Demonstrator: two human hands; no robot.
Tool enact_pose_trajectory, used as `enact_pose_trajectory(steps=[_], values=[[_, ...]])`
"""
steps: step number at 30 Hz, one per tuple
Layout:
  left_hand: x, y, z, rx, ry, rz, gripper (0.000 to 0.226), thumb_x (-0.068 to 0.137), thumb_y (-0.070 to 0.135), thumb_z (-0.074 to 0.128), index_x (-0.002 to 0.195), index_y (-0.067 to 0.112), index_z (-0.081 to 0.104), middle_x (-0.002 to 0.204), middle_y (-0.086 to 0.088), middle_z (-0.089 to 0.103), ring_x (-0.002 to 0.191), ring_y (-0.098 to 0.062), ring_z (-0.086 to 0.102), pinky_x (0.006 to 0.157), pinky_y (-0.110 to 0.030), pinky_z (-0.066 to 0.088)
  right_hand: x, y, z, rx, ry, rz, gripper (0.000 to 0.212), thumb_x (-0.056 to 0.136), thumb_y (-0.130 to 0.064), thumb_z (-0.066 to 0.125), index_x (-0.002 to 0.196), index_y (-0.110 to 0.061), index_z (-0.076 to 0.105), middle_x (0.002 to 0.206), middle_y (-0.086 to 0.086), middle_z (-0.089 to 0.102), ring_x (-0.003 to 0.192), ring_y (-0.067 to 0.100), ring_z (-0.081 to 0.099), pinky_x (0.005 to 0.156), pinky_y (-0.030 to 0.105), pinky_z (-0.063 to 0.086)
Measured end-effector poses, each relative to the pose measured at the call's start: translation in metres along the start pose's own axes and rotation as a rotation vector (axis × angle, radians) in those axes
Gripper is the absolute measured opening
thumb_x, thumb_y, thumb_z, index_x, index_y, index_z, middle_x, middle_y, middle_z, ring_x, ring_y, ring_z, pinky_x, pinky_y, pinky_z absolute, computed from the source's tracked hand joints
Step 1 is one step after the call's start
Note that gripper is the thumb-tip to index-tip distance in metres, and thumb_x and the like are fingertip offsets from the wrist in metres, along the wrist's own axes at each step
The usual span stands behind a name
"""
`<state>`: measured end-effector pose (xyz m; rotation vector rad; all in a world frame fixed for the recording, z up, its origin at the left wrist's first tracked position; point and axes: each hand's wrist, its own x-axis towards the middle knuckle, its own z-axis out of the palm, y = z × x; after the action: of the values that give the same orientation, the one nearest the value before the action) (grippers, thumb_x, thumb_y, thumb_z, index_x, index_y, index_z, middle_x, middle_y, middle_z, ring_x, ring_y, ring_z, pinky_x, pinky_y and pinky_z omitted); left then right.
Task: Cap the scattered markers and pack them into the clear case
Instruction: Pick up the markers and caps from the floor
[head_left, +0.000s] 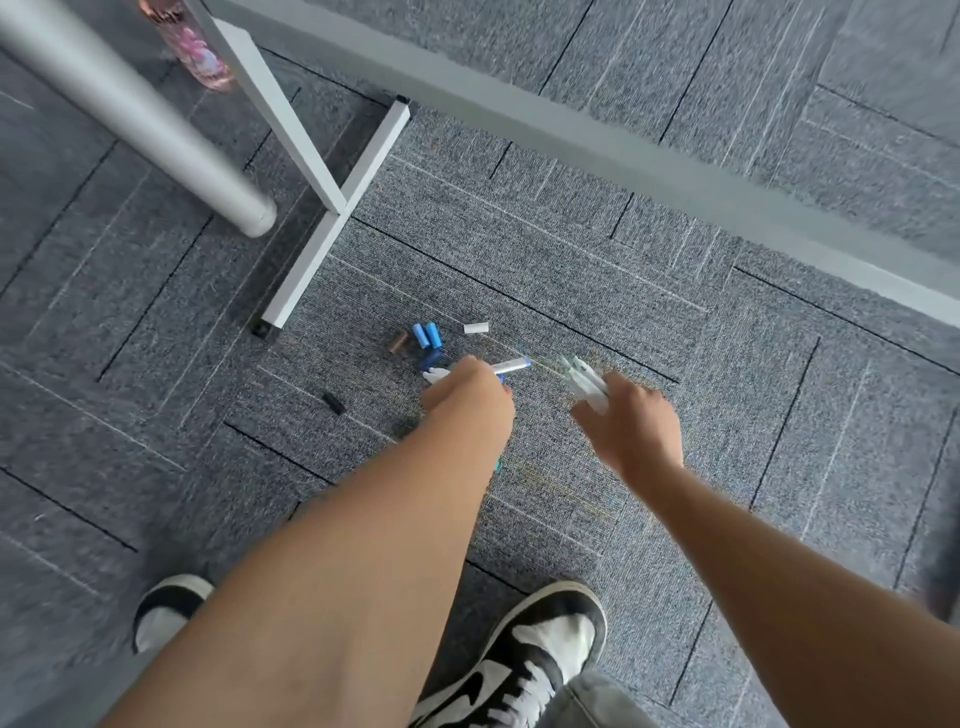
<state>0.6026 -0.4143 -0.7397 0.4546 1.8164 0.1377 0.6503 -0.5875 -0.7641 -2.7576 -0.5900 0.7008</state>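
Down on the grey carpet (519, 249), a black cap (332, 402) lies left of the left hand (470, 389), while a brown cap (399, 342), blue caps (427, 335) and a white cap (476, 328) sit just beyond it. That hand grips a white marker (511, 367) with a blue tip, fingers curled round the barrel. Right of it, the right hand (631, 423) clutches a bundle of white markers (587, 384); black-and-white sneakers (524, 654) stand nearest the camera.

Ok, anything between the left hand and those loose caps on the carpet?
Nothing visible. The left hand, holding a marker, is just short of the blue caps, with open carpet between. The clear case isn't in view.
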Motion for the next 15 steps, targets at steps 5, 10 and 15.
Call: enact_pose_trajectory(steps=[5,10,15], values=[[-0.03,0.007,-0.02,0.093,-0.176,0.0,0.024,0.1,0.033,0.054,0.094,0.01,0.054,0.077,-0.003,0.054,0.059,-0.015,0.054,0.073,-0.035,0.063,-0.016,-0.018,-0.033,0.066,-0.02,0.045,0.018,0.097,-0.031,0.063,0.089,-0.015,0.061,0.066,-0.004,0.059,0.046,0.008,0.052,0.038,0.016,0.035],[-0.08,0.026,-0.059,0.025,-0.187,0.045,0.038,0.099,0.039,0.057,0.095,0.002,0.062,0.079,-0.01,0.065,0.057,-0.016,0.058,0.044,-0.025,0.05,-0.038,-0.064,-0.083,0.292,-0.06,0.104,0.026,0.093,-0.025,0.068,0.071,-0.02,0.055,0.057,-0.004,0.055,0.043,0.008,0.045,0.037,0.017,0.034],[-0.145,0.066,-0.123,-0.051,-0.314,0.186,0.029,0.097,0.03,0.058,0.087,0.003,0.062,0.066,-0.007,0.064,0.046,-0.015,0.059,0.045,-0.027,0.048,-0.072,-0.137,-0.141,0.671,-0.246,0.152,0.019,0.098,-0.019,0.066,0.101,0.0,0.064,0.074,0.01,0.071,0.049,0.013,0.062,0.039,0.021,0.048]])
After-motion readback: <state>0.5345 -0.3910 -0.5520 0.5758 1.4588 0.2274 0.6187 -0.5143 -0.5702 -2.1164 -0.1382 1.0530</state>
